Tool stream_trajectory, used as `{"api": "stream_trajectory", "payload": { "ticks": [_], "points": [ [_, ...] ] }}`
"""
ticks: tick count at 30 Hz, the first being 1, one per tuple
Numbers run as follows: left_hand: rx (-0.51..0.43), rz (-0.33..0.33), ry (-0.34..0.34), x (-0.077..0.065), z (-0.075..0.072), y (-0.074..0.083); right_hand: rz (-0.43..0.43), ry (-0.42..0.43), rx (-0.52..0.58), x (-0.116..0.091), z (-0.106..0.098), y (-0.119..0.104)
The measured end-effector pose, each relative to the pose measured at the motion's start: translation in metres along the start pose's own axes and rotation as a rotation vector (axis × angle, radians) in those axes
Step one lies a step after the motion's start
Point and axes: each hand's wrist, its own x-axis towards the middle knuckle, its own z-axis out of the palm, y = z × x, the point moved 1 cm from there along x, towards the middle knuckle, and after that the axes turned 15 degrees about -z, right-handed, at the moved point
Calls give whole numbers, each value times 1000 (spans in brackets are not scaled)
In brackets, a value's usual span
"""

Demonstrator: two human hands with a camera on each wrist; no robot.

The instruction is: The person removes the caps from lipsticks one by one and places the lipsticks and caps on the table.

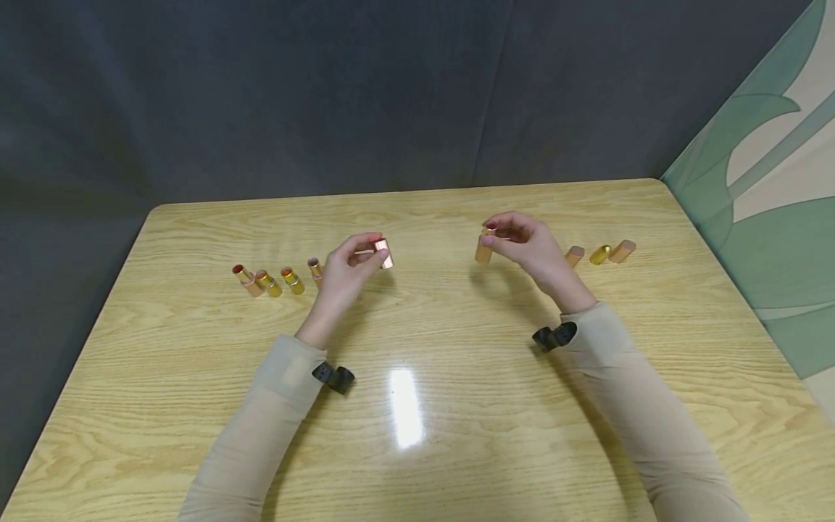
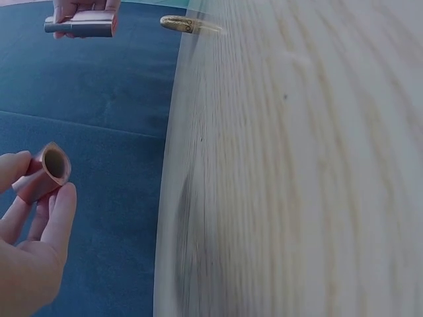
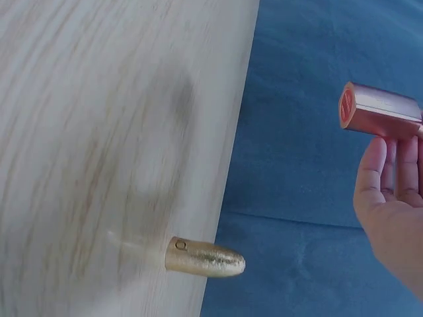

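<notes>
My left hand (image 1: pixel 346 268) pinches a rose-gold lipstick cap (image 1: pixel 384 254) above the table; its hollow mouth shows in the left wrist view, where the cap (image 2: pixel 45 173) sits between thumb and fingers. My right hand (image 1: pixel 525 246) grips a rose-gold lipstick (image 1: pixel 483 252) by its upper part, with its dark red top at the fingertips in the head view. That lipstick's flat end with a red label faces the camera in the right wrist view, where the tube (image 3: pixel 386 109) lies over the fingers. The two hands are apart, cap on the left and lipstick on the right.
Left of my left hand stand several uncapped lipsticks, among them a rose-gold one (image 1: pixel 248 281) and a gold one (image 1: pixel 293 280). Beside my right wrist are a rose-gold piece (image 1: pixel 574 256), a gold bullet-shaped piece (image 1: pixel 600 254) and another rose-gold piece (image 1: pixel 622 251). A dark curtain (image 1: pixel 391 94) hangs behind.
</notes>
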Motion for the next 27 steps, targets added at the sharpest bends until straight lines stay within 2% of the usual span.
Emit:
{"api": "stream_trajectory", "payload": {
  "ticks": [9,27],
  "points": [
    [0,-35,-25,1,-2,-2,-22,40,112,-3,-10,-3],
    [22,-84,-62,4,-2,-6,2,29,115,-7,-23,8]
  ]
}}
